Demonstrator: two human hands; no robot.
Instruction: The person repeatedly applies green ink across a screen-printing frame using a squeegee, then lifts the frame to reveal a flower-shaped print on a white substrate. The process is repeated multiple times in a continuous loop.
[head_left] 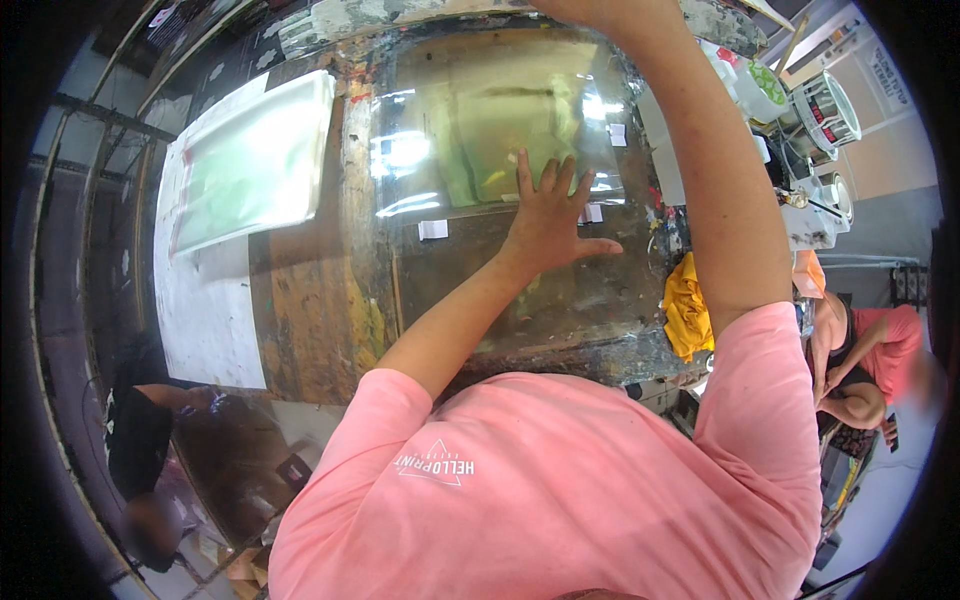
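Observation:
My left hand (555,210) lies with spread fingers over the near edge of a glossy clear plastic sheet (408,150). The sheet rests on a dark, worn work table (310,330), and yellowish-green shapes show through it. Small white tabs (433,230) sit along its near edge and right side; one is beside my fingers. My right arm (725,180) stretches up past the sheet's right side and bends left at the top edge of the picture. The right hand itself is outside the picture, so what it touches is hidden.
Left on the table, a stack of clear sheets (255,165) overlaps a white sheet (205,320). A yellow cloth (687,310) lies at the right edge, with tubs (828,112) beyond. One person (885,345) sits at right, another (140,435) is at lower left.

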